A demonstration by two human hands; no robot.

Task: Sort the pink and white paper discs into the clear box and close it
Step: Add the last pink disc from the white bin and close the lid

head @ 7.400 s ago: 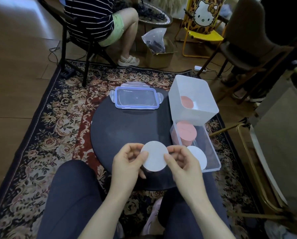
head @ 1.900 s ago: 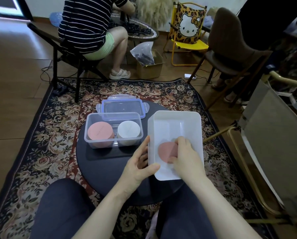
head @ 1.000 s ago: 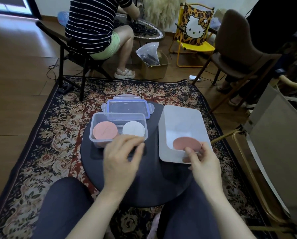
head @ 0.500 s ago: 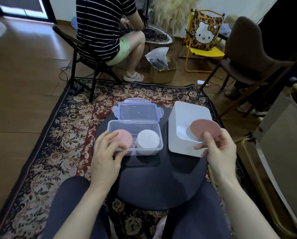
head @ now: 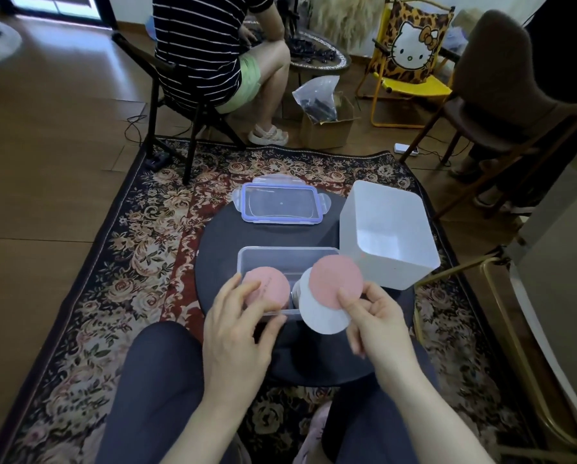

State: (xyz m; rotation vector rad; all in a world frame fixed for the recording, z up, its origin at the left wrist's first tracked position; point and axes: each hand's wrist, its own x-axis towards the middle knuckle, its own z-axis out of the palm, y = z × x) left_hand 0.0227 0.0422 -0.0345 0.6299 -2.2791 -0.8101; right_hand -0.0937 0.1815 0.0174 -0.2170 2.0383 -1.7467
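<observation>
A clear box [head: 282, 261] sits on the round dark table [head: 220, 242], with a stack of pink discs [head: 272, 286] in its left half. My left hand [head: 236, 326] grips the box's near left wall, fingers over the rim by the pink stack. My right hand [head: 377, 316] pinches a pink disc [head: 335, 279] and a white disc [head: 323, 318] overlapping it, held above the box's right half. They hide most of the white stack there. The blue-rimmed clear lid [head: 280, 205] lies flat behind the box.
A white bin [head: 385, 236] stands tilted at the table's right edge, nothing visible inside. A patterned rug covers the floor. A person sits on a folding chair [head: 166, 105] beyond the table. A brown chair [head: 501, 105] stands at the far right.
My right hand has carried the pink disc left from over the white bin to above the clear box, and a white disc now shows beneath it. My left hand stays at the box.
</observation>
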